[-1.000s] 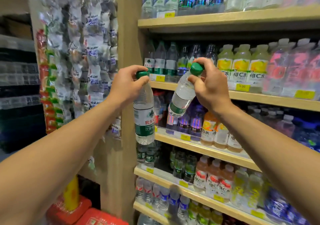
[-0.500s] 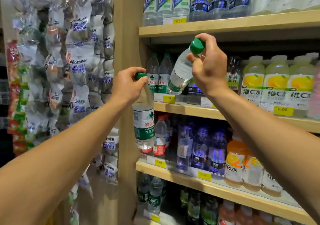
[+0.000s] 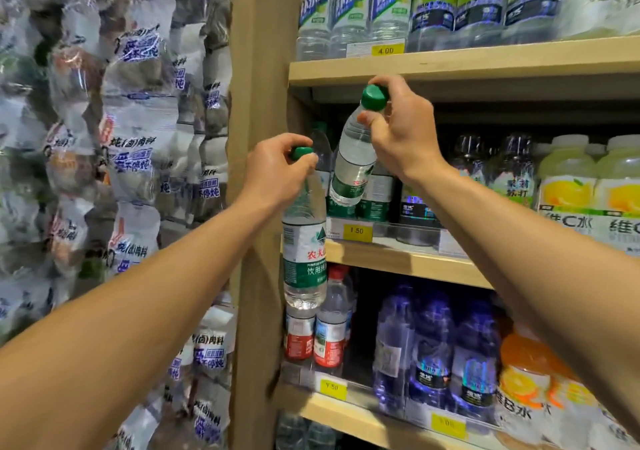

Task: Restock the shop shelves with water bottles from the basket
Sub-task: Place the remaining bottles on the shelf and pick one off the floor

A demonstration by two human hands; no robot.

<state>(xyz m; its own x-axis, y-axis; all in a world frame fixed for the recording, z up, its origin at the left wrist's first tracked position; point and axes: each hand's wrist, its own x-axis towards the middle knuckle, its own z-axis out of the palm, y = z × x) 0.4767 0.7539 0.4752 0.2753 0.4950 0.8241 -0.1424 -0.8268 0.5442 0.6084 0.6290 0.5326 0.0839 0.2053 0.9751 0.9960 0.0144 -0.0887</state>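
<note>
Left hand (image 3: 277, 169): nearest the camera, left of the shelf post (image 3: 258, 207); fingers curled round the green cap of a water bottle (image 3: 304, 245), holding it by the neck.
Left bottle: hangs upright from that hand, just in front of the post's right edge; its green and white label faces the camera and its base is level with the red-label bottles (image 3: 317, 339) on the lower shelf behind it.
Right hand (image 3: 398, 131): right of the post and higher than the left hand; thumb and fingers pinch the neck of a second bottle (image 3: 353, 162) just under its green cap.
Second bottle: tilted, cap up and toward the right, base down and toward the post; it is in the opening of the middle shelf (image 3: 398, 259), in front of the green-label bottles (image 3: 377, 193) that stand there (whether its base touches them cannot be told).
Middle shelf: right of the post, with a yellow price tag (image 3: 356, 231) on its front edge below the tilted bottle; further right stand dark-label bottles (image 3: 512, 172) and yellow drinks (image 3: 568, 186).
Top shelf (image 3: 485, 62): above the right hand, with large clear bottles (image 3: 349, 10).
Lower shelf: blue bottles (image 3: 433, 352) and orange drinks (image 3: 526, 380) right of the red-label ones.
Left of the post: hanging plastic packets (image 3: 131, 138).
</note>
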